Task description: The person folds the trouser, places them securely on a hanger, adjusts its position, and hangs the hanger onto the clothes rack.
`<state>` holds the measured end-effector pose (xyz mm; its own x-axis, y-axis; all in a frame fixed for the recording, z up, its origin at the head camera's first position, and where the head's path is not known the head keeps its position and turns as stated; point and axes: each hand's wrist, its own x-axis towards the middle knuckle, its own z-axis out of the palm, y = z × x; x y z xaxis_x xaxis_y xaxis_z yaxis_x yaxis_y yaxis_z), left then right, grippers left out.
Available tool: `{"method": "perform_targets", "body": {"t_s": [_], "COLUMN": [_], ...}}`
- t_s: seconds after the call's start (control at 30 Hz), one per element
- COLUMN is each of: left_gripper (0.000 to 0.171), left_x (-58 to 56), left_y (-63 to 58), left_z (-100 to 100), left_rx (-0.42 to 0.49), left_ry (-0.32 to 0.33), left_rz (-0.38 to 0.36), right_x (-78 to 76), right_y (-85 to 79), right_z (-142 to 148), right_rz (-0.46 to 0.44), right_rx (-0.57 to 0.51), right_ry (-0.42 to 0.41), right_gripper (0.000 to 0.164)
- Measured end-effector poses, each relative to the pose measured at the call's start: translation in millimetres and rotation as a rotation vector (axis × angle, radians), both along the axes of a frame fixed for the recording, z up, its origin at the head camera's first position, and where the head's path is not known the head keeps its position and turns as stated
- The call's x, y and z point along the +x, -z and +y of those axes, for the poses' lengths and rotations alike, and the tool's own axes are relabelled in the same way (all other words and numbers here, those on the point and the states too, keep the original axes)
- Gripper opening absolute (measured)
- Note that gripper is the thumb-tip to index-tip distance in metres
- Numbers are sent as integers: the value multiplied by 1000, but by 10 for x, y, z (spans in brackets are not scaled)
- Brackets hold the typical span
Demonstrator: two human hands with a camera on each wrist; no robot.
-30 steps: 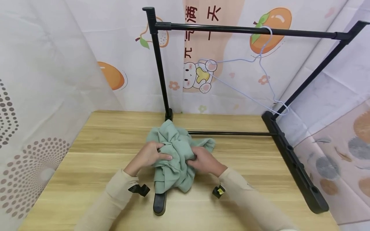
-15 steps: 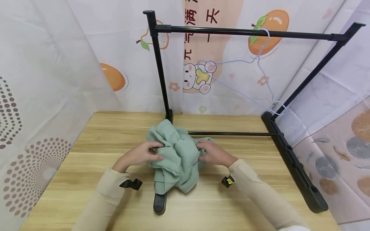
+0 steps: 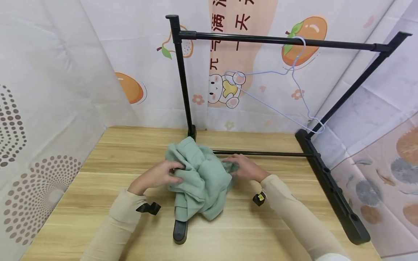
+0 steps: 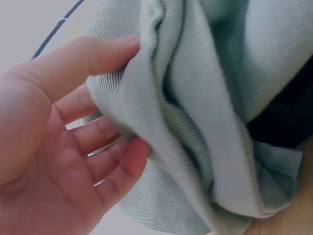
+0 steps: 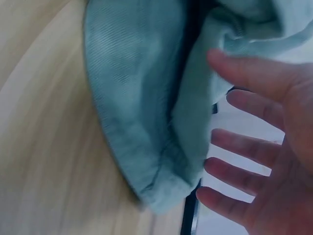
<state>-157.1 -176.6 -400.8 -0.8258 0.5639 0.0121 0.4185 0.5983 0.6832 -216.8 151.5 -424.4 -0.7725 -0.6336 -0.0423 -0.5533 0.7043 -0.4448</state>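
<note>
A crumpled sage-green garment (image 3: 204, 177) of twill-like fabric lies bunched over the left foot bar of a black rack (image 3: 248, 37). At its left side is my left hand (image 3: 158, 175), thumb and fingers apart, fingertips touching the folds. The left wrist view has this left hand (image 4: 63, 132) with its fingertips right at a fold of the garment (image 4: 195, 107). My right hand (image 3: 247, 168) is at the other side, close by the garment's edge. Its fingers are nearly straight and spread in the right wrist view, where the right hand (image 5: 274, 127) borders a hemmed edge of the garment (image 5: 132, 88).
A pale blue wire hanger (image 3: 271, 72) hangs askew from the rack's top bar. The rack's right foot (image 3: 339, 195) runs along the right of the wooden table (image 3: 124, 152). Printed curtains (image 3: 150, 116) enclose the back and sides.
Both hands have loosened from the garment and moved outward, the right one also farther back. The garment's right side now spreads out a little more. The view has tilted up slightly.
</note>
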Motion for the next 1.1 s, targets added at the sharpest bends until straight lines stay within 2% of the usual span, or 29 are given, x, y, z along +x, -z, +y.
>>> {"method": "perform_targets", "body": {"t_s": [0.2,0.33,0.47,0.57,0.8,0.97,1.1], "left_gripper": [34,34,32,29,22,17,19], "left_x": [-24,-27,-26,-19,-11,13,45], "left_y": [47,63,82,90,76,26,-18], "left_z": [56,79,90,86,36,-81,-224], "left_rx": [-11,-30,-27,-4,33,96,106], "left_ry": [-46,-56,-64,-85,-120,-167,-214], "left_rz": [26,43,61,69,92,70,57], "right_x": [-64,-79,-99,-111,-56,1,69], "right_y": [162,271,328,331,295,269,249], "right_z": [4,2,-8,-9,153,379,650], "right_rz": [31,68,89,69,28,-8,-30], "right_rx": [-5,51,53,24,22,28,59], "right_ry": [6,-54,-79,-60,-25,9,41], "right_gripper": [47,43,27,17,9,6,7]}}
